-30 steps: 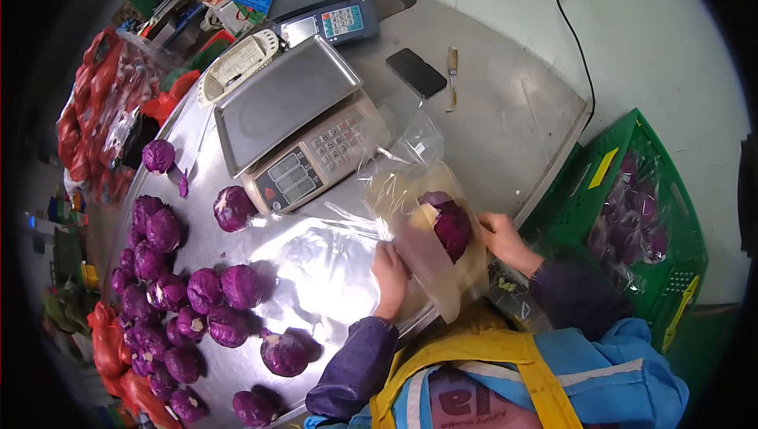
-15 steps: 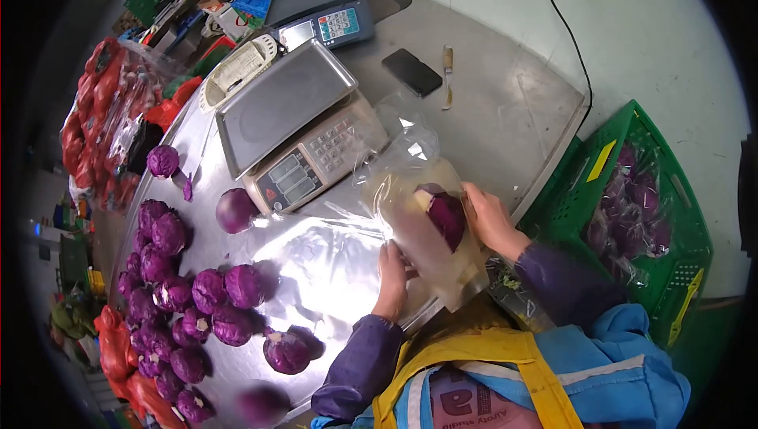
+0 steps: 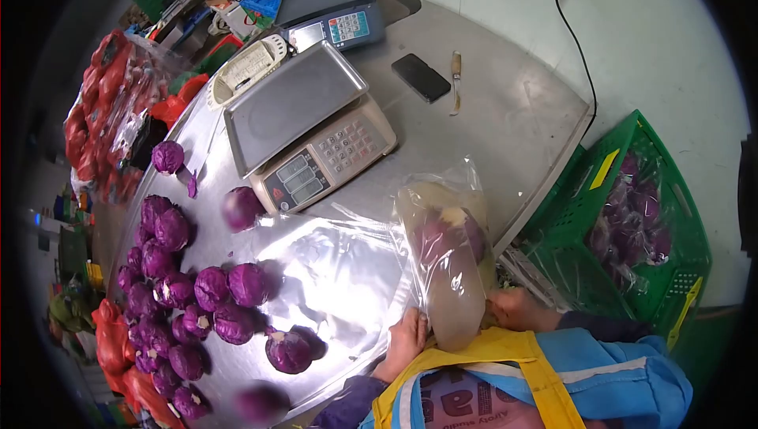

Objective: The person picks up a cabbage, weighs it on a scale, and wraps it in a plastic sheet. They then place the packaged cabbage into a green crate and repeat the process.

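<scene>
A clear plastic bag (image 3: 401,228) stands in front of me at the table's near edge. In it shows a purple cabbage (image 3: 454,238), together with a pale, translucent sheet of stiff plastic (image 3: 455,320) whose narrow end points toward my body. My left hand (image 3: 407,342) pinches the bag's edge at lower left, fingers curled. On the other side, my right hand (image 3: 517,309) is closed at the bag's lower right edge, with its fingertips partly hidden. Loose purple cabbages (image 3: 211,288) lie to the left on the metal table (image 3: 489,58).
A scale (image 3: 328,149) with a metal pan stands beyond the cabbages, and a second scale (image 3: 347,26) behind it. A phone (image 3: 421,78) and a knife (image 3: 455,82) lie farther back. At right, a green crate (image 3: 643,153) holds wrapped cabbages. A black cable (image 3: 580,50) hangs along the wall.
Both hands have come down toward my body, the right one leaving the cabbage's side. The clear bag now covers the cabbage and most of the pale plastic sheet.
</scene>
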`<control>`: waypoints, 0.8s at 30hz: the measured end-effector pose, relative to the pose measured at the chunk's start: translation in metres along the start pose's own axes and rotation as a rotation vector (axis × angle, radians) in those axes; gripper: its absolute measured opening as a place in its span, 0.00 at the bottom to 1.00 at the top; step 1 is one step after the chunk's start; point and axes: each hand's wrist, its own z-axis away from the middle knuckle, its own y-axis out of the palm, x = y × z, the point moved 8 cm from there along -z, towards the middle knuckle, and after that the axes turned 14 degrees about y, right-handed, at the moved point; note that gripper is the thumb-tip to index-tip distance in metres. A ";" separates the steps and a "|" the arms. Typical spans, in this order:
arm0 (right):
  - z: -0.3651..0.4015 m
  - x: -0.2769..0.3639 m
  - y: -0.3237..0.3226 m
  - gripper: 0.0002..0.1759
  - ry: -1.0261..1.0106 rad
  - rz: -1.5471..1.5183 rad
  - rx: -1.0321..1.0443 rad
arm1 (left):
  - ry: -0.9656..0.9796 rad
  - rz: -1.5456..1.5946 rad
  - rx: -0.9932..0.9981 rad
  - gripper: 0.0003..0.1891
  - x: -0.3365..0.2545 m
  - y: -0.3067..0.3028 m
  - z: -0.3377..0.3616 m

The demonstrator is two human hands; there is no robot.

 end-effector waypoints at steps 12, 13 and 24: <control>-0.093 0.071 -0.170 0.07 0.163 -0.847 -0.124 | -0.109 1.080 -0.345 0.13 -0.066 -0.105 -0.139; -0.096 0.074 -0.169 0.07 0.156 -0.844 -0.127 | -0.101 1.079 -0.345 0.13 -0.059 -0.098 -0.142; -0.073 0.155 -0.175 0.06 -0.311 0.453 -0.434 | -0.162 1.095 -0.099 0.12 -0.066 -0.046 -0.168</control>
